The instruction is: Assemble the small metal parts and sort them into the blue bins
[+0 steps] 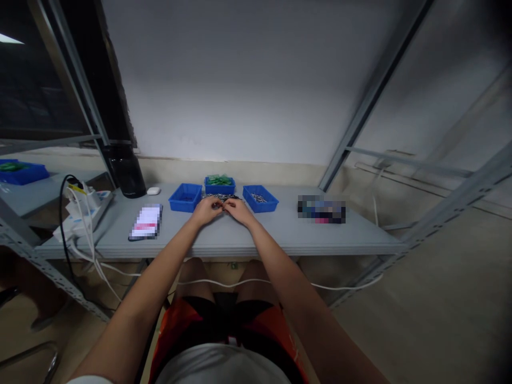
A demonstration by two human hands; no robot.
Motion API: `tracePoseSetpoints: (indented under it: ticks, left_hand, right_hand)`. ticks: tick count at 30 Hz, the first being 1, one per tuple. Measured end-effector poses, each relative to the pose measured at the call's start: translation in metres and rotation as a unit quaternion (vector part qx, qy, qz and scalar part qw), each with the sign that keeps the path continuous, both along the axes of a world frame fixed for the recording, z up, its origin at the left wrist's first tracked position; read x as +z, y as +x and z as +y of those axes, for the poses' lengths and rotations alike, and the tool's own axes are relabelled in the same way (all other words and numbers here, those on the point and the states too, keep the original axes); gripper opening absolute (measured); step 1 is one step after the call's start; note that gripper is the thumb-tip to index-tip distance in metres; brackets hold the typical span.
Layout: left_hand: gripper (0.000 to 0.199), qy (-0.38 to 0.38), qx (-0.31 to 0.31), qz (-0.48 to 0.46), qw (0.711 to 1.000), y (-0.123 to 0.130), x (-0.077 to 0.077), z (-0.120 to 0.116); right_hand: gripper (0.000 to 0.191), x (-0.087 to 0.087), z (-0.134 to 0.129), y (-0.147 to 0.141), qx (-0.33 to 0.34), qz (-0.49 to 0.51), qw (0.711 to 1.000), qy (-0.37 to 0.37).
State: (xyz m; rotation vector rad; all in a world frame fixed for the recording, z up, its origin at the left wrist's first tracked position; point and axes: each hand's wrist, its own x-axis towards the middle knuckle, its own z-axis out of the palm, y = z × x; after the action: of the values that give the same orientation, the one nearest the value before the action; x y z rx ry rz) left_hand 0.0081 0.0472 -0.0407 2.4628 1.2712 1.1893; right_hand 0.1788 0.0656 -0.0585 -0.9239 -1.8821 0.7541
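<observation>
Basically, the fingertips of the left hand (207,210) and right hand (239,210) come together at a small dark piece (218,205); the curled fingers cover much of it, so I cannot tell how firmly either hand grips it or whether both do. Just beyond the grip lies a pile of thin dark pieces (222,197), partly hidden by the knuckles. Three blue bins hem the hands in: the left bin (182,206) beside the left hand, the back bin (220,190) behind the pile with green pieces (219,180), and the right bin (266,207) beside the right hand with small shiny pieces (259,198). Farther left of the grip are a phone (146,221), a white case (153,191), a black bottle (128,173) and a corded power strip (86,213); well off to the right sits a blurred dark item (321,209).
</observation>
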Motion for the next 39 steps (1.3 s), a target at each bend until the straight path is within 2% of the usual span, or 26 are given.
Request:
tracePoseSetpoints:
  ticks: [9,16,20,28,34,39]
  left_hand:
    - [0.016,-0.007,-0.011,0.006,1.0,-0.0017,0.0004,0.0024]
    - [0.018,-0.022,-0.008,0.018,1.0,-0.001,-0.0011,0.0024]
    - [0.014,-0.033,-0.015,0.029,0.999,-0.0004,-0.0023,0.0011]
    - [0.018,-0.017,0.047,-0.012,0.999,-0.0002,0.002,-0.0025]
    - [0.019,-0.002,0.05,-0.026,0.998,0.0012,0.0028,-0.0014]
    - [0.02,-0.007,0.044,-0.014,0.999,0.0005,0.0009,0.001]
  right_hand:
    - [0.016,0.0024,-0.0009,-0.0012,0.015,0.035,0.997,-0.065]
    - [0.021,0.0043,-0.0031,-0.0011,-0.017,0.06,0.998,-0.013]
    - [0.022,0.0062,-0.0042,-0.0012,-0.031,0.053,0.998,-0.009]
    - [0.018,0.0078,-0.0029,-0.0006,-0.027,0.057,0.998,-0.024]
    - [0.013,0.0022,-0.0047,-0.0024,0.021,-0.02,0.999,-0.031]
    - [0.014,0.0028,-0.0062,-0.0008,0.002,-0.047,0.999,0.016]
